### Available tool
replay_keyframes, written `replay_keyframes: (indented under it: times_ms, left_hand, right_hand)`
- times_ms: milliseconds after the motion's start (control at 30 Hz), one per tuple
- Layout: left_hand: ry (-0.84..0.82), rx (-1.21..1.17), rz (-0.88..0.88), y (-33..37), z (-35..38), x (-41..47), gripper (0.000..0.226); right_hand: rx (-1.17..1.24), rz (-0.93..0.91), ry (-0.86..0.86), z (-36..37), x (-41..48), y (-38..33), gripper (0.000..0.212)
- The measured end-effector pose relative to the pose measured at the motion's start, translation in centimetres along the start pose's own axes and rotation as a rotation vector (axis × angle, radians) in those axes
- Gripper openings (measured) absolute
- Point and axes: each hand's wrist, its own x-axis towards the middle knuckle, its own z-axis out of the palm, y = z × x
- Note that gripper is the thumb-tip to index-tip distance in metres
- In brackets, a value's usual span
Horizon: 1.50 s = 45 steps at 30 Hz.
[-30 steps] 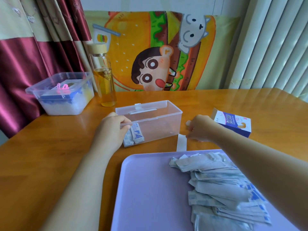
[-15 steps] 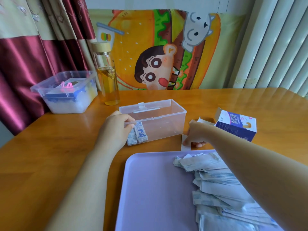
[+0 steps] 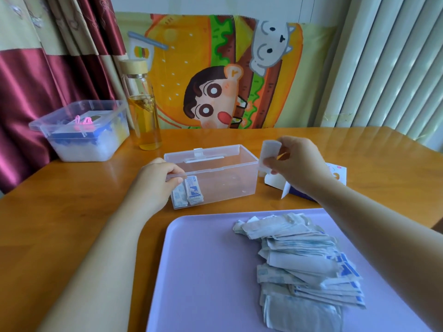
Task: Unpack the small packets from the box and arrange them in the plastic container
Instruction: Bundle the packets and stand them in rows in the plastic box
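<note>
A clear plastic container (image 3: pixel 230 164) stands open mid-table, with a few small packets (image 3: pixel 188 194) upright at its left end. My left hand (image 3: pixel 155 183) grips the container's near left rim. My right hand (image 3: pixel 290 159) holds a white packet (image 3: pixel 268 154) upright, just right of the container and above the table. The white and blue box (image 3: pixel 335 176) lies on its side behind that hand, partly hidden by my wrist. A heap of loose packets (image 3: pixel 304 264) rests on the lilac tray (image 3: pixel 203 271) in front.
At the back left stand a glass bottle (image 3: pixel 143 111) of yellow liquid and a lidded clear tub (image 3: pixel 81 133) with blue and pink items. A cartoon cushion leans behind the wooden table (image 3: pixel 60 212). A curtain hangs left, blinds right.
My right hand has risen from the table near the tray's edge and now holds a packet up beside the container. My left hand has stayed on the rim.
</note>
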Motion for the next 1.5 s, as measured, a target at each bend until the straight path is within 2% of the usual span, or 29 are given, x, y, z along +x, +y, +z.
replay_keyframes:
  times_ms: [67, 233, 400, 600, 733, 833, 933, 1067, 1167, 1233, 1300, 1367, 1433, 1500]
  left_hand:
    - [-0.025, -0.006, 0.019, 0.2, -0.2, -0.3, 0.017]
    - [-0.102, -0.015, 0.053, 0.9, -0.3, -1.4, 0.015]
    - [-0.164, 0.036, 0.024, 1.8, -0.6, -2.2, 0.015]
    - [-0.201, 0.1, -0.025, 3.0, -1.3, -3.4, 0.024]
    - [-0.167, 0.202, -0.034, 3.7, -2.1, -5.0, 0.042]
    - [-0.123, 0.178, -0.005, 5.1, -2.5, -6.7, 0.04]
    - [-0.102, -0.092, 0.066, 7.8, -2.3, -9.6, 0.032]
    - [-0.273, -0.809, -0.144, 12.1, -1.0, -14.9, 0.046]
    - [-0.234, -1.202, -0.286, 14.0, 0.4, -17.0, 0.032]
    - [-0.156, -1.349, -0.369, 14.7, 0.5, -17.8, 0.031]
    - [-0.064, -1.472, -0.441, 14.3, 0.4, -17.9, 0.03]
    - [0.022, -1.58, -0.541, 13.2, 0.0, -17.6, 0.029]
    - [0.055, -1.616, -0.622, 12.6, -0.5, -17.5, 0.029]
    - [0.057, -1.628, -0.666, 12.5, -0.8, -17.5, 0.029]
  right_hand:
    - [0.078, -0.043, 0.017, -0.9, -0.9, -0.2, 0.005]
    - [0.155, -0.114, -0.049, -2.2, -3.3, -0.7, 0.031]
    - [0.247, -0.135, -0.131, -3.0, -5.4, -1.1, 0.029]
    - [0.392, -0.161, -0.148, -3.9, -7.5, -1.8, 0.012]
    - [0.42, -0.114, -0.103, -4.9, -9.0, -2.3, 0.017]
    - [0.432, -0.057, -0.121, -5.4, -10.1, -2.5, 0.024]
    - [0.526, 0.011, -0.196, -5.4, -11.6, -2.7, 0.022]
    - [0.697, 0.04, -0.251, -4.5, -13.6, -3.1, 0.024]
    - [0.724, 0.008, -0.309, -3.9, -14.8, -3.6, 0.02]
    - [0.698, -0.031, -0.346, -4.1, -15.3, -3.5, 0.016]
    - [0.503, -0.109, -0.373, -4.5, -15.4, -2.7, 0.011]
    - [0.096, -0.219, -0.459, -4.6, -15.6, -1.3, 0.008]
    - [-0.224, -0.236, -0.591, -4.2, -16.4, 0.3, 0.022]
    - [-0.417, -0.235, -0.623, -3.6, -17.1, 1.2, 0.036]
